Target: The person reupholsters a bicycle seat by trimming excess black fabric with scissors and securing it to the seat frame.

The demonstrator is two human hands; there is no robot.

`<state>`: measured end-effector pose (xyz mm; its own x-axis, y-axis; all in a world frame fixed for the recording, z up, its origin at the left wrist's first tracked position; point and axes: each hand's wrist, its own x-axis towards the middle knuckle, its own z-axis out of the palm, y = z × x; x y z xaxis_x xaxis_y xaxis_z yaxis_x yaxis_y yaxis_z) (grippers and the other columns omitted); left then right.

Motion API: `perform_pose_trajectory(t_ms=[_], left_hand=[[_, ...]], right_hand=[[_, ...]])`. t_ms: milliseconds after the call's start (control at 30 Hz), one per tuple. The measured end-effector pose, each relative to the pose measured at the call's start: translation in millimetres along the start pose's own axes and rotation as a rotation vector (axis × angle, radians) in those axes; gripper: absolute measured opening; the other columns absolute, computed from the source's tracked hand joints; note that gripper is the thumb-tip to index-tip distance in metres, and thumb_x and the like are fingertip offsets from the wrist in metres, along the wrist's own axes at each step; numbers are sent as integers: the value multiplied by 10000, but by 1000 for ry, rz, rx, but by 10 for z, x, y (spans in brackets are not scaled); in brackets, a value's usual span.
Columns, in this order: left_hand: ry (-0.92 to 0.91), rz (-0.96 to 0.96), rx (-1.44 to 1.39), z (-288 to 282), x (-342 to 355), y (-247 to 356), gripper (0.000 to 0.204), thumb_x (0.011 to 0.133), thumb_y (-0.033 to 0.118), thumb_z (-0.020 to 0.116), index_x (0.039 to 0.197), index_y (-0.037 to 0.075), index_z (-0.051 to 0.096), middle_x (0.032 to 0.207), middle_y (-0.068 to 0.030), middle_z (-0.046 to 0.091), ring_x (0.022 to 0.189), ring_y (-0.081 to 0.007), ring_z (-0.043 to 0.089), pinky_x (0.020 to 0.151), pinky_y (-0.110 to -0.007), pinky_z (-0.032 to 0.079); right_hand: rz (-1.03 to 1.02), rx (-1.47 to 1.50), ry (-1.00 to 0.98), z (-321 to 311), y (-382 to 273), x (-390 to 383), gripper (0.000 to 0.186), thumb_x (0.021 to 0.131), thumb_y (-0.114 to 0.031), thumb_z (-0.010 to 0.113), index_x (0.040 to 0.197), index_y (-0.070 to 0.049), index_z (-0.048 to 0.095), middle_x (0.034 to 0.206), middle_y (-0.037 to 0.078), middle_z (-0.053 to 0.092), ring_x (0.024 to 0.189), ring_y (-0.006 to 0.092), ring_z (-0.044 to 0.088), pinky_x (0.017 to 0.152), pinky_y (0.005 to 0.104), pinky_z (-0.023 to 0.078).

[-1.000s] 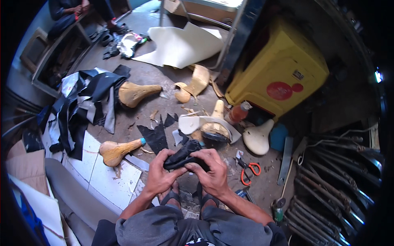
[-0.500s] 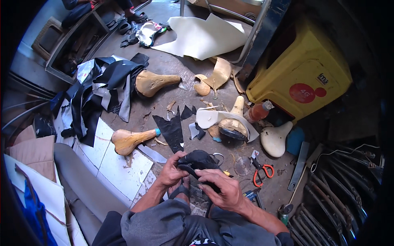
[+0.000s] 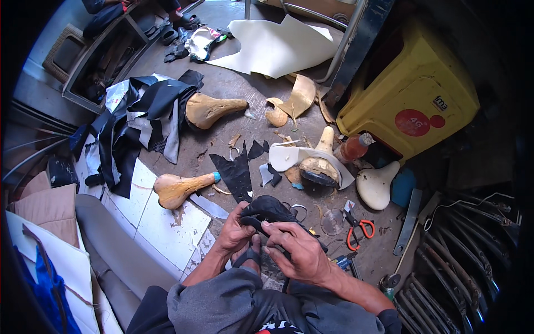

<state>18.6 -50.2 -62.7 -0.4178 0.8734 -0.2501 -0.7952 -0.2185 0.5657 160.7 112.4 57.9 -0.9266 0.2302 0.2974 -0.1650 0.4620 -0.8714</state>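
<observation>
Above my lap I hold a black bicycle saddle (image 3: pixel 268 208), its rounded wide end uppermost. My left hand (image 3: pixel 233 232) is closed on its left edge, the thumb against the black rim. On the near side, the fingers of my right hand (image 3: pixel 297 250) are bent and pinch the edge of the black covering. The saddle's narrow end is partly hidden behind my right hand. Beyond it on the floor lie a black scrap of covering (image 3: pixel 235 171) and a tan foam saddle (image 3: pixel 181 190) with a blue tip.
Orange-handled scissors (image 3: pixel 360 229), a steel ruler (image 3: pixel 408 222) and a white saddle (image 3: pixel 376 186) lie to the right. A yellow plastic stool (image 3: pixel 411 92) rests on its side behind a bottle (image 3: pixel 354 147). Black offcuts (image 3: pixel 150 111) heap at left; metal tubes (image 3: pixel 445 267) stack at right.
My right hand's fingers have shifted slightly left along the saddle's edge, and the saddle has tipped a little. The whole view has moved slightly; things on the floor lie as before.
</observation>
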Motion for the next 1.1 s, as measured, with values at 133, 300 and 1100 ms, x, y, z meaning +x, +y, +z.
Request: perform_pose_trajectory(t_ms=[133,300,1100], left_hand=[[21,12,156,72,31,84,507,827,83,864,1233,57,561,1170,-47,653,1105,-146,631,964,-318,507],[-1,0,380,277,80,208,484,808,105,883,1178,50,576,1091,-17,610,1033,-115,597,919,-284,486],[105,221,1211,649,103,387,539,722,405,923,929,-2,637,826,-100,595,807,-254,597,701,-366,462]], right_hand=[[79,-99,120,58,-8,9,298,803,31,791,1059,23,638,1202,214,704,1093,370,685,912,425,567],[95,-227,188,22,61,-95,378,796,-37,835,1105,11,622,1163,195,707,1055,362,695,892,420,569],[362,-59,198,-5,332,-55,598,885,-145,791,1418,-28,548,1289,226,621,1164,372,632,982,425,511]])
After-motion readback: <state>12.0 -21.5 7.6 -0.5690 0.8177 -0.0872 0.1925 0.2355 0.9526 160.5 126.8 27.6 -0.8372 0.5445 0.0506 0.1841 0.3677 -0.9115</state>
